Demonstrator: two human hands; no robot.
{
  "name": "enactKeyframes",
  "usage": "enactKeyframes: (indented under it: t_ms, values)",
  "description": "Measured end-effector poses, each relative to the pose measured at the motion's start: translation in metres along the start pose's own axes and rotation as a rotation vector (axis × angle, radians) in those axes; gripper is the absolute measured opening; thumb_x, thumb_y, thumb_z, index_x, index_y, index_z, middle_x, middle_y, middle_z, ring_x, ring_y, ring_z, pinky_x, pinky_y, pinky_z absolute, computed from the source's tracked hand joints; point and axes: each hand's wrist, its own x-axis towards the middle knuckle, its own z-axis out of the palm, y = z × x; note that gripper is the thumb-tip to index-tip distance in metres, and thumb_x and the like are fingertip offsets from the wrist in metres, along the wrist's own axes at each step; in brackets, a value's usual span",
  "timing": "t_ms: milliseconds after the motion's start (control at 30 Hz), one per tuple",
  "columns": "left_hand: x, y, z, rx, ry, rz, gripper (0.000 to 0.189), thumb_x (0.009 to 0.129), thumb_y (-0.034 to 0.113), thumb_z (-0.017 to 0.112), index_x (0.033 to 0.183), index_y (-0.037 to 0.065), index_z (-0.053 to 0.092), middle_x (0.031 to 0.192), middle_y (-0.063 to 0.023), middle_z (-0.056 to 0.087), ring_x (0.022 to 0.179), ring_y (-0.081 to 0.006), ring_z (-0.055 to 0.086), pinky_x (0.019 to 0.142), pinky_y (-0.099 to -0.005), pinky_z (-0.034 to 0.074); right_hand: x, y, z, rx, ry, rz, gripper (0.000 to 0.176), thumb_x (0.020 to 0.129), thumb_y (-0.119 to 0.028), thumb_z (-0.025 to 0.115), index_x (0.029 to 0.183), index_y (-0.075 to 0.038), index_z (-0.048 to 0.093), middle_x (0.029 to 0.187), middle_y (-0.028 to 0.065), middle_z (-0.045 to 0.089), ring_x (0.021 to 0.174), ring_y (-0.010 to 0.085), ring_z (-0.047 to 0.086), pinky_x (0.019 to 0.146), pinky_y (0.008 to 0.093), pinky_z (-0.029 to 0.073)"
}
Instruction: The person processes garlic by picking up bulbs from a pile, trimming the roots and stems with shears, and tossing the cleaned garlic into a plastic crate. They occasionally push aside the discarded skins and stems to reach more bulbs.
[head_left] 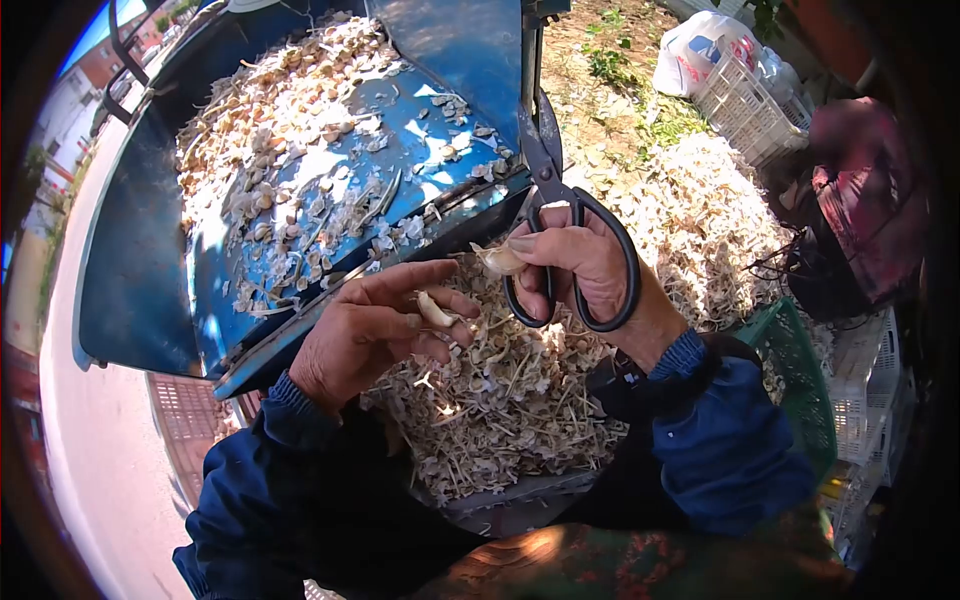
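Note:
My left hand (385, 325) is half curled, palm up, with a pale garlic clove (435, 310) resting on its fingers. To its right, my right hand (580, 262) has black-handled scissors (550, 170) hooked on its fingers, blades pointing up and away. Between that hand's thumb and fingers is another garlic piece (502, 260) with papery skin. Below both hands lies a heap of dry skins and stalks (500, 400). The blue metal bin (130, 260) in front holds a pile of garlic cloves (290, 110) and loose skins.
A green crate (800, 385) stands at the right, beside white crates (870, 400). Farther back are more skins (710, 230) on the ground, a white basket (745, 110), a plastic bag (695, 50) and a dark red bag (870, 210).

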Motion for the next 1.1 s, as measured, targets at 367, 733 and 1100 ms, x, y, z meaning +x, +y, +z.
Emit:
enactKeyframes:
  t_ms: [367, 733, 1100]
  values:
    - [0.014, -0.011, 0.005, -0.046, -0.112, 0.023, 0.041, 0.086, 0.009, 0.055, 0.124, -0.005, 0.05, 0.093, -0.0146, 0.062, 0.08, -0.0222, 0.063, 0.074, -0.0346, 0.052, -0.009, 0.011, 0.015, -0.694, 0.088, -0.297, 0.017, 0.081, -0.014, 0.064, 0.079, 0.002, 0.06, 0.061, 0.0043, 0.057, 0.049, 0.0082, 0.054, 0.045, 0.0225, 0.043]
    - [-0.006, 0.035, 0.004, 0.418, 0.354, 0.253, 0.026, 0.093, 0.021, 0.056, 0.093, -0.005, 0.062, 0.056, 0.0004, 0.046, 0.045, -0.0085, 0.041, 0.043, -0.0243, 0.039, -0.003, 0.006, 0.02, -0.517, 0.166, -0.325, 0.016, 0.076, -0.011, 0.067, 0.077, 0.004, 0.061, 0.058, 0.0066, 0.058, 0.05, 0.0103, 0.056, 0.048, 0.0264, 0.044]
    - [-0.238, 0.064, -0.097, 0.766, 1.179, 0.199, 0.028, 0.089, 0.026, 0.063, 0.08, 0.0, 0.063, 0.05, 0.0047, 0.035, 0.038, -0.0048, 0.031, 0.036, -0.0228, 0.028, -0.016, -0.013, 0.02, -0.477, 0.118, -0.313, 0.016, 0.082, -0.015, 0.063, 0.083, 0.001, 0.06, 0.063, 0.0035, 0.057, 0.045, 0.0074, 0.05, 0.041, 0.021, 0.038]
